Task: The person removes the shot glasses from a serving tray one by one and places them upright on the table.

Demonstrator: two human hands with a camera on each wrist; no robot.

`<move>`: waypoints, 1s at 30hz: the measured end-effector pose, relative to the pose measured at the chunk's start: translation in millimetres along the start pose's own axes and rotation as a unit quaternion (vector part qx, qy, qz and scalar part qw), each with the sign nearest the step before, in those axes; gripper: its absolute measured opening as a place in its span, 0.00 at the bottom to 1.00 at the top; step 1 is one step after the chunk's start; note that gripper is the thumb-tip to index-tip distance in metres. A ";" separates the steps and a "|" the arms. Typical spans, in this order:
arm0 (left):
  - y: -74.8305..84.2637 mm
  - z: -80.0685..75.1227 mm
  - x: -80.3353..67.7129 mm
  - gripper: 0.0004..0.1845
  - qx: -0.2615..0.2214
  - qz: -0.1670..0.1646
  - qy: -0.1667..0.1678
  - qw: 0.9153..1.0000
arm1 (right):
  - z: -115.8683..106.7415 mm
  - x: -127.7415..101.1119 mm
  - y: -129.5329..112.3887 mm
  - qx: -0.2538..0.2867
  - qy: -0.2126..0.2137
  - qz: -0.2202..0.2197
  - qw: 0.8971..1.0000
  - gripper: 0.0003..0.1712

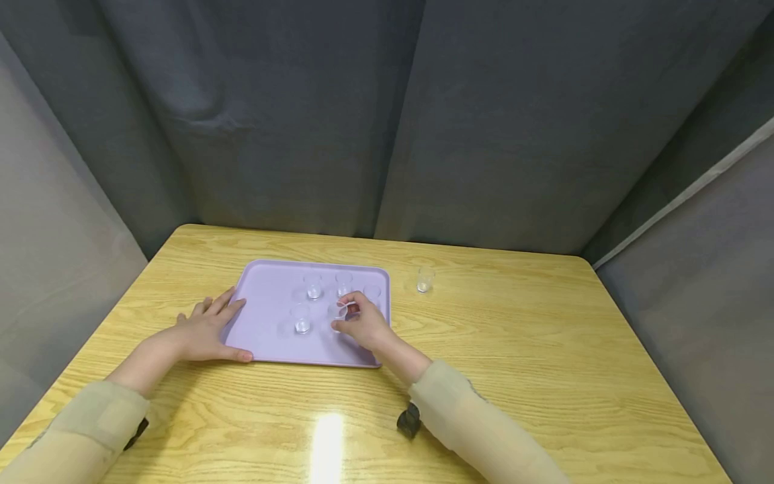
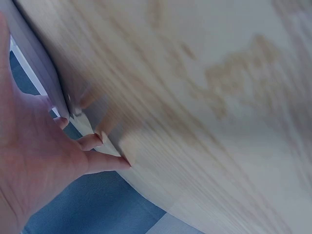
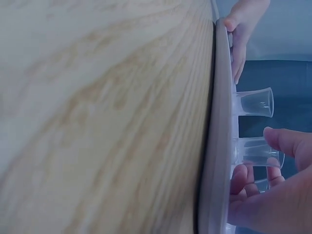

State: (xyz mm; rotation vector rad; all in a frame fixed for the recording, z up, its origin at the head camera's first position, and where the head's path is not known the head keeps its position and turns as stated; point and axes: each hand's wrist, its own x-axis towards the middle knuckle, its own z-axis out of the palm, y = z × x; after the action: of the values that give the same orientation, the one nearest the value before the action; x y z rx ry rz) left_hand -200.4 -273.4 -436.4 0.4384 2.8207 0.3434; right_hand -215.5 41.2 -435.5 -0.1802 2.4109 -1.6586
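A lilac tray (image 1: 269, 282) lies on the table with several small clear shot glasses upright on it, such as a front-left glass (image 1: 302, 321) and a back-left glass (image 1: 313, 289). My left hand (image 1: 204, 334) rests at the tray's left edge, fingers spread and thumb along the front left corner. Over the right part of the tray, my right hand (image 1: 365, 325) pinches a shot glass (image 3: 251, 152) between thumb and fingers; its base appears at the tray surface. Fingers partly cover this glass. One more shot glass (image 1: 425, 279) stands on the table, right of the tray.
The wooden table (image 1: 514, 349) extends to the right and in front of the tray. Grey curtains (image 1: 290, 134) hang behind it and at both sides. A small black object (image 1: 409, 421) shows beside the right sleeve.
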 end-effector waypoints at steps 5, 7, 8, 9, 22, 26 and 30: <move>0.7 -0.2 0.6 0.65 0.002 0.000 -0.001 1.000 | -6.3 -6.5 -5.4 -0.009 -0.020 -0.008 1.000 0.21; 1.7 -0.9 -0.2 0.65 0.001 -0.001 -0.001 1.000 | -9.6 -10.4 -8.4 -0.020 -0.027 -0.014 0.999 0.20; 2.1 -1.3 -0.5 0.65 0.001 0.000 -0.001 1.000 | -11.7 -12.4 -10.2 -0.027 -0.031 -0.019 0.999 0.20; 2.4 -1.5 -0.7 0.64 0.001 0.000 0.000 1.000 | -14.0 -14.4 -12.2 -0.035 -0.033 -0.025 0.999 0.20; 1.9 -1.5 -0.5 0.64 0.002 -0.001 0.001 1.000 | -65.3 -32.0 -41.6 -0.081 -0.054 -0.103 0.990 0.20; 2.8 -1.8 -1.0 0.64 0.000 -0.001 -0.001 1.000 | -84.6 -37.7 -46.9 -0.106 -0.058 -0.127 0.985 0.21; 5.0 -2.8 -1.8 0.64 -0.001 -0.002 -0.003 1.000 | -103.8 -43.9 -52.2 -0.136 -0.061 -0.138 0.979 0.21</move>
State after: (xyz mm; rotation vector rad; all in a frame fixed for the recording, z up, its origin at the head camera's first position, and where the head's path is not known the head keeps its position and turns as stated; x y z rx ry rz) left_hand -198.3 -269.9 -432.0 0.4311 2.8148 0.3440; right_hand -198.8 126.2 -346.5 -0.6681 2.5998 -1.3579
